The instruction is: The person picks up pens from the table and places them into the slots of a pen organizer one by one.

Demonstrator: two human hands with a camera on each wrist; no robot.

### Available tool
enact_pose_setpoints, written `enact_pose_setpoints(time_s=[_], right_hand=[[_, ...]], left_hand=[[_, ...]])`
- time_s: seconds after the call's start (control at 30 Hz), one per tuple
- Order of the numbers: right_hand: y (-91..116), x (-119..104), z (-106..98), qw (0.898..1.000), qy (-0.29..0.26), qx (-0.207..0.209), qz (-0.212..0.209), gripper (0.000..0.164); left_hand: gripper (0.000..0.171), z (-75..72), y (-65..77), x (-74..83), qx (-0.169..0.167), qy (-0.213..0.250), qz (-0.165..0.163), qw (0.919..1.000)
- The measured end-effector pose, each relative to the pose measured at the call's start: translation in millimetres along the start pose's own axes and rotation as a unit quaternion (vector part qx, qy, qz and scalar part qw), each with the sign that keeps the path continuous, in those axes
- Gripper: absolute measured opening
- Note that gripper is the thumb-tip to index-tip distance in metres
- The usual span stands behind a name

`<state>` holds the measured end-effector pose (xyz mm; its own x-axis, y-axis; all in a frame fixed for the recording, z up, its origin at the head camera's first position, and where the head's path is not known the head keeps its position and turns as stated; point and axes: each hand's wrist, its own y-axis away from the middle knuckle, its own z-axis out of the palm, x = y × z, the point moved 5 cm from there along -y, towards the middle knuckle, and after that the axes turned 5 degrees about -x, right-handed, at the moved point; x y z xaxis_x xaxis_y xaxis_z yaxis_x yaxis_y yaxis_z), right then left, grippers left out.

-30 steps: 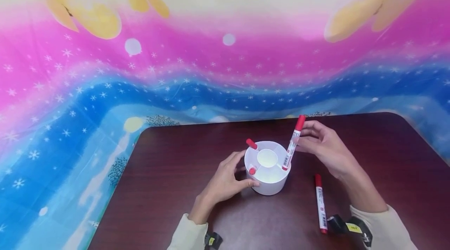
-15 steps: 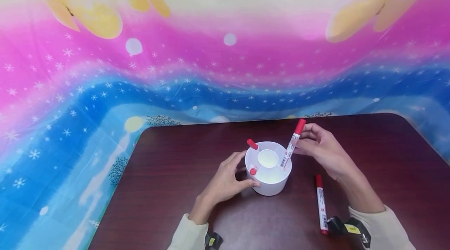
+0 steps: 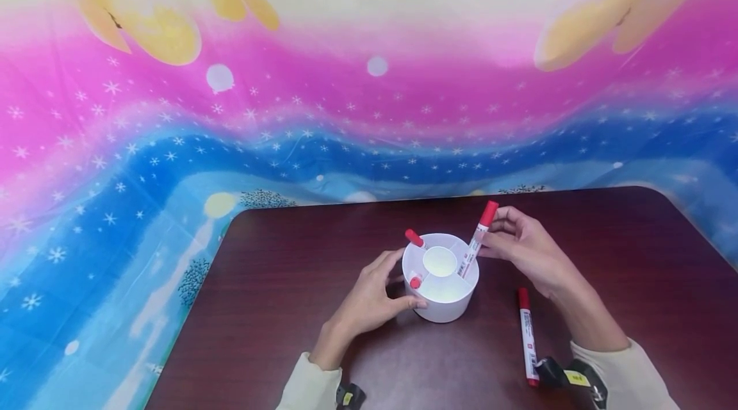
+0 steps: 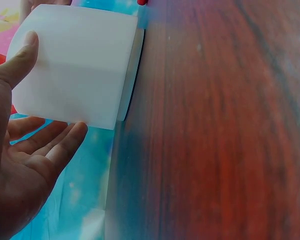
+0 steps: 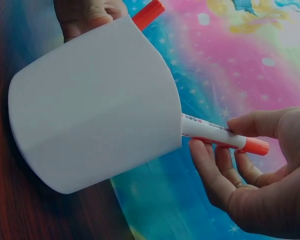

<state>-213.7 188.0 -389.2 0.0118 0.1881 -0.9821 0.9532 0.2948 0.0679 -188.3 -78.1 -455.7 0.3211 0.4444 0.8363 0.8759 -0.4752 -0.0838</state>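
Observation:
A round white pen organizer (image 3: 442,309) with a central cup and divided outer ring stands on the table. My left hand (image 3: 369,295) grips its left side, thumb at the front, fingers behind; the left wrist view shows the thumb (image 4: 27,57) against the wall. Between thumb and fingers my right hand (image 3: 530,246) pinches a red-capped white marker (image 3: 482,228), tilted, cap up. Its lower end is inside the right-hand compartment. In the right wrist view the organizer's wall (image 5: 100,105) hides that end. Two red marker caps (image 3: 414,237) show in compartments on the left side.
Another red-capped marker (image 3: 527,336) lies on the dark wooden table (image 3: 254,307), right of the organizer and near the right wrist camera (image 3: 550,371). A colourful printed cloth (image 3: 323,96) hangs behind the table's back edge.
My right hand has lowered the marker, and its bottom end has gone from the organizer's rim down into the right compartment. The left hand keeps its grip on the organizer.

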Motion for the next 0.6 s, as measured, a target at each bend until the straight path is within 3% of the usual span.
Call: enact_pose_setpoints(time_s=[0.6], right_hand=[[-0.7,1.1,2.3,1.000,0.010,0.009,-0.003,0.049]], left_hand=[[0.096,0.2,0.1,0.8,0.002,0.001,0.004,1.0000]])
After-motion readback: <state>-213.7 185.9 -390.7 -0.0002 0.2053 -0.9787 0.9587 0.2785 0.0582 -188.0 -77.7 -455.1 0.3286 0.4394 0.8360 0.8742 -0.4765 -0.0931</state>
